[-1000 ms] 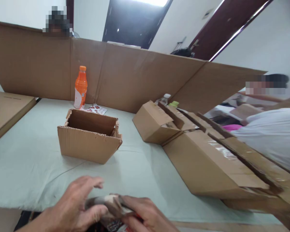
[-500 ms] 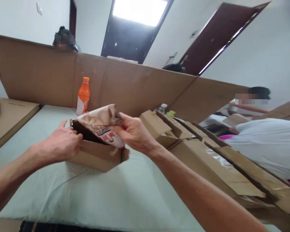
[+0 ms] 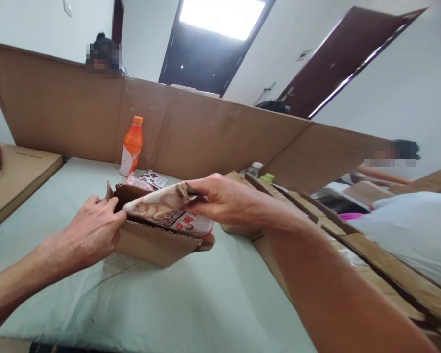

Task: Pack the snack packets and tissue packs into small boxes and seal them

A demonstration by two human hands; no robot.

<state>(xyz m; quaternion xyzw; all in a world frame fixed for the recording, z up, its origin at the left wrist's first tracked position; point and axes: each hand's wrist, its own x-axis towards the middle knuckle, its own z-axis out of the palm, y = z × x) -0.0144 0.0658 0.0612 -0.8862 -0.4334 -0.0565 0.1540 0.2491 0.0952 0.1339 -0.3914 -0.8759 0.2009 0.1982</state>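
Observation:
A small open cardboard box stands on the pale green table cover. My left hand grips its left edge, fingers curled over the rim. In my right hand, pinched by its upper corner, is a snack bag with brown and white print and red lettering. The bag's lower part is inside the box, slanting along its length. Just behind the box lie a pink packet and a white packet with red marks. An orange drink bottle stands upright behind them.
A tall cardboard panel runs across the back. Several cardboard compartments line the right, with a clear bottle and a green cap showing. Left is a flat carton. A co-worker in a white shirt is at right.
My right hand has lowered the snack bag further into the box. The packets behind the box now show. The left hand has stayed at the box's edge, its fingers more closed.

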